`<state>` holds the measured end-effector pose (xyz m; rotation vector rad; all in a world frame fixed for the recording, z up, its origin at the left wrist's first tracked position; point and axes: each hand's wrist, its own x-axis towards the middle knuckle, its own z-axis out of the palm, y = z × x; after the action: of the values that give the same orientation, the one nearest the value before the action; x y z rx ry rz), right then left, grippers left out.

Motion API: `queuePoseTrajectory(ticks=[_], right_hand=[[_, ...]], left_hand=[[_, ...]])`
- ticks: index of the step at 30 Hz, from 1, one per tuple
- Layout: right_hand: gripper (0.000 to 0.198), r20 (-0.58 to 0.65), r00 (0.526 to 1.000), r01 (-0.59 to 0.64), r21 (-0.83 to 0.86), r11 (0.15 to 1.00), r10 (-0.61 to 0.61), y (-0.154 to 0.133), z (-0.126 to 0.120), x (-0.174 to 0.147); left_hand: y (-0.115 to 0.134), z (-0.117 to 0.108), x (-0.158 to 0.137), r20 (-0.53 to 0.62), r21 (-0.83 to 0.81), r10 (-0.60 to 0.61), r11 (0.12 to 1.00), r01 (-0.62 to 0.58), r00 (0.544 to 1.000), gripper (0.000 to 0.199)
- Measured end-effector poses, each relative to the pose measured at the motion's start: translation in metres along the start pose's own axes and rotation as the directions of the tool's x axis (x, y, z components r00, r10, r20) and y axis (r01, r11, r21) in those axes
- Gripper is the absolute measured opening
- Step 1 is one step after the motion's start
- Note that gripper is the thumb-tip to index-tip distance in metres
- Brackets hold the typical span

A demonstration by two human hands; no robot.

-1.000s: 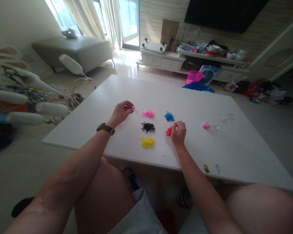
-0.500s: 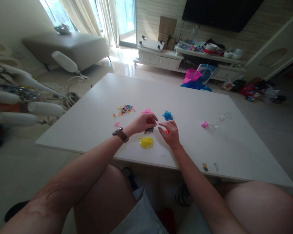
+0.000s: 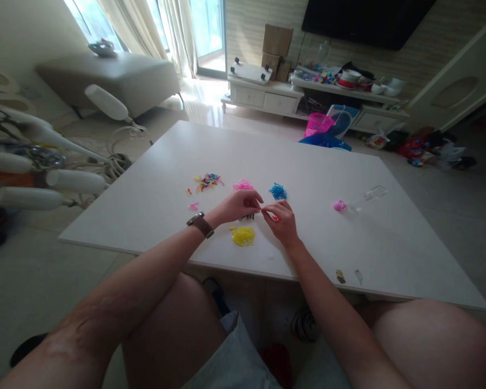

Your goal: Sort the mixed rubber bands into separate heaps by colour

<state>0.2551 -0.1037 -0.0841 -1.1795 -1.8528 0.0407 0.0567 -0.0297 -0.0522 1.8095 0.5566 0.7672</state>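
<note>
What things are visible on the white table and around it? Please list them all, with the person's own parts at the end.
table: one, white, centre
yellow bands: one pile, near edge
blue bands: one pile, beyond hands
pink bands: one pile, beyond left hand
black bands: one pile, mostly hidden
mixed bands: scattered, left
pink cap: one, right
clear bottle: one, lying
pink basket: one, floor
left hand: fingertips pinched, wristwatch
right hand: fingertips meeting left

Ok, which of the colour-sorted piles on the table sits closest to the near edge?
The yellow pile. It lies just below the two hands, nearer the table's front edge than the pink pile and blue pile beyond them.
</note>
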Motion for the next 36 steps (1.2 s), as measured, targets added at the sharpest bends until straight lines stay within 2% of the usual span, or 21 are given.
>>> queuePoseTrajectory(ticks=[5,8,11,12,14,26,36], right_hand=[[0.011,-0.004,1.000,-0.002,0.015,1.000,0.002,-0.002,-0.002,0.001],[0.009,-0.137,0.984,-0.116,-0.001,0.993,0.115,0.003,-0.007,0.002],[0.007,-0.350,0.885,-0.334,-0.018,0.943,0.306,0.012,-0.013,0.001],[0.006,-0.391,0.853,-0.379,-0.010,0.925,0.345,0.015,-0.014,0.001],[0.006,-0.421,0.820,-0.426,0.002,0.905,0.387,0.020,-0.016,-0.001],[0.021,-0.337,0.820,-0.519,-0.102,0.848,0.462,0.035,-0.011,-0.007],[0.020,-0.371,0.870,-0.414,-0.197,0.889,0.323,0.038,-0.006,-0.010]], left_hand=[[0.003,-0.001,0.000,-0.024,0.039,-0.011,0.999,0.012,1.000,0.021],[0.004,-0.005,0.000,-0.045,0.060,-0.024,0.998,0.027,0.999,0.020],[0.004,-0.010,-0.002,-0.070,0.091,-0.034,0.995,0.040,0.997,0.019],[0.004,-0.012,-0.003,-0.079,0.100,-0.035,0.994,0.043,0.996,0.019],[0.003,-0.014,-0.004,-0.094,0.118,-0.038,0.992,0.049,0.995,0.017],[0.000,-0.019,-0.005,-0.094,0.191,-0.044,0.980,0.062,0.995,0.018],[0.000,-0.018,-0.004,-0.095,0.220,-0.043,0.973,0.063,0.995,0.017]])
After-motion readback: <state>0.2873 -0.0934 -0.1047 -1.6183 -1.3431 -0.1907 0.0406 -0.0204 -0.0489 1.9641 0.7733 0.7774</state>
